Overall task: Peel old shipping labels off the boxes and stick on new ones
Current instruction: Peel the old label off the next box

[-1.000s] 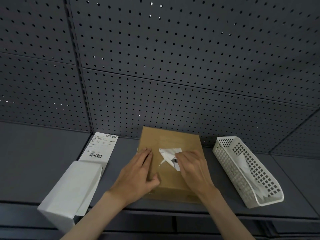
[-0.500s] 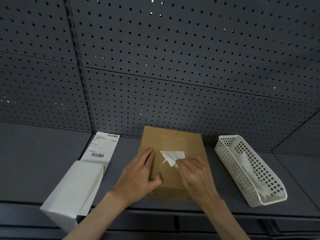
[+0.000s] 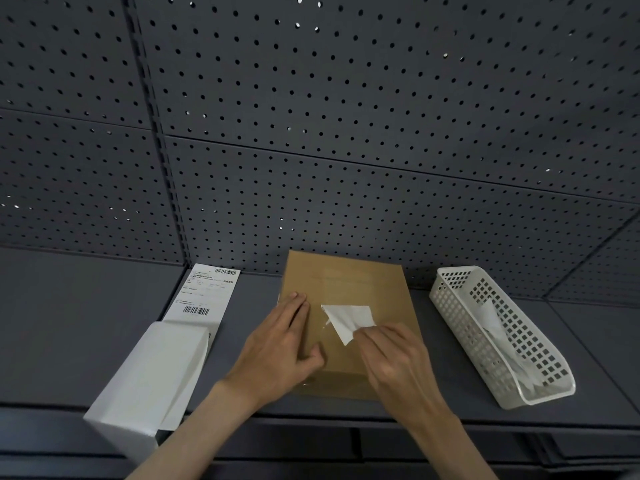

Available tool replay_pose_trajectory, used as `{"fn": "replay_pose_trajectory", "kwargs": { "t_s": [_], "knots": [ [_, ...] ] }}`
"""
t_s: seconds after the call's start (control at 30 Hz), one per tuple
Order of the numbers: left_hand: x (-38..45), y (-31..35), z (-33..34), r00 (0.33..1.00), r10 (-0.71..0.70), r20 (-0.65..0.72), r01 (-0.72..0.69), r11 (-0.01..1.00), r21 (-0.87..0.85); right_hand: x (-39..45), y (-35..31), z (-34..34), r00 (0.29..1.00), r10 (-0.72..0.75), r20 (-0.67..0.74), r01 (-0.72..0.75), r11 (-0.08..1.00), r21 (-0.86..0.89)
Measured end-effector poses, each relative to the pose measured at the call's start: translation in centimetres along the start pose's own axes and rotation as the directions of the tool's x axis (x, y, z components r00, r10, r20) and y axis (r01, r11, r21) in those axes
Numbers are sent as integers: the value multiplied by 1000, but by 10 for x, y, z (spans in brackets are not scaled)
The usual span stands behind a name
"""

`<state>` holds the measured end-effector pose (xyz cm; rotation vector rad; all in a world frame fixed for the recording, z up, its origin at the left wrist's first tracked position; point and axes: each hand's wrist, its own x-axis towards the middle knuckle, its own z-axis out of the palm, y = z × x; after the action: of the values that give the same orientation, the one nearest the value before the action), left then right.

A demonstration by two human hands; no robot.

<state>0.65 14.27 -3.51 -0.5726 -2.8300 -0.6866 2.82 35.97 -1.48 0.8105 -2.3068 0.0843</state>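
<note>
A flat brown cardboard box (image 3: 349, 282) lies on the grey shelf (image 3: 86, 323) in the middle. My left hand (image 3: 280, 344) presses flat on the box's left side, fingers straight. An old white label (image 3: 348, 318) is partly lifted off the box top, its blank back showing. My right hand (image 3: 394, 358) pinches the label's near corner. A fresh printed label (image 3: 207, 294) with barcodes lies on the shelf to the left of the box.
A white stack of label sheets (image 3: 145, 382) overhangs the shelf's front edge at the left. A white perforated plastic basket (image 3: 540, 382) holding crumpled white paper stands at the right. A dark pegboard wall (image 3: 346, 133) rises behind the shelf.
My right hand has pulled the old label further toward me and to the right, so more of it is off the box and its barcode side no longer shows. The left hand stays put.
</note>
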Motion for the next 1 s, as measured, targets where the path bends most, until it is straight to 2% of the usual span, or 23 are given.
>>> {"fn": "replay_pose_trajectory", "kwargs": {
  "t_s": [1.0],
  "knots": [
    [0,4,-4,1000,-6,9,6,1000,-8,-19,-13,-30,998,-63,17,64,997,-33]
  ]
}}
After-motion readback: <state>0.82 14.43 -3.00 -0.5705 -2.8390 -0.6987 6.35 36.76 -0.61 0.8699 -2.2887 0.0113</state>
